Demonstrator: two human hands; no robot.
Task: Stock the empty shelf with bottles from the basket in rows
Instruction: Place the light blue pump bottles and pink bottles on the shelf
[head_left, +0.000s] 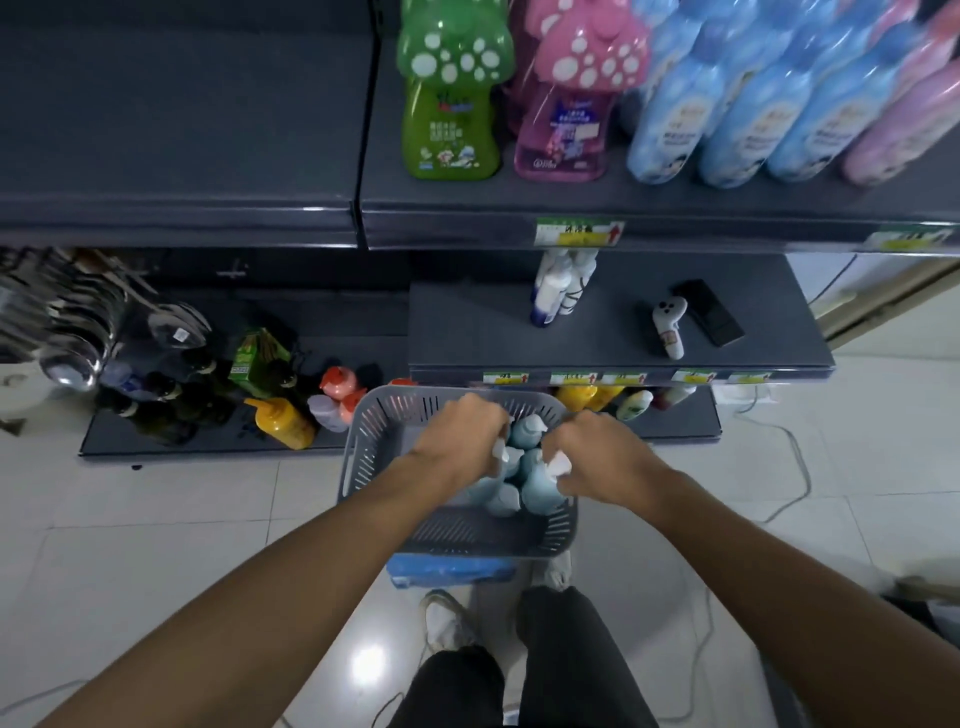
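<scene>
Blue bottles crowd the basket under my fingers. Left hand grips one cap; right hand pinches another.

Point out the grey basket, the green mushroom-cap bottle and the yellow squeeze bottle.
grey basket (358, 448): head view, its left slotted wall.
green mushroom-cap bottle (450, 136): head view, front label.
yellow squeeze bottle (284, 424): head view, middle of body.

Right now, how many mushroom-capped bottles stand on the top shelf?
2 clearly: a green bottle on the left and a pink bottle right beside it, both near the shelf front. Pink shapes behind the pink one may be further bottles, partly hidden.
</scene>
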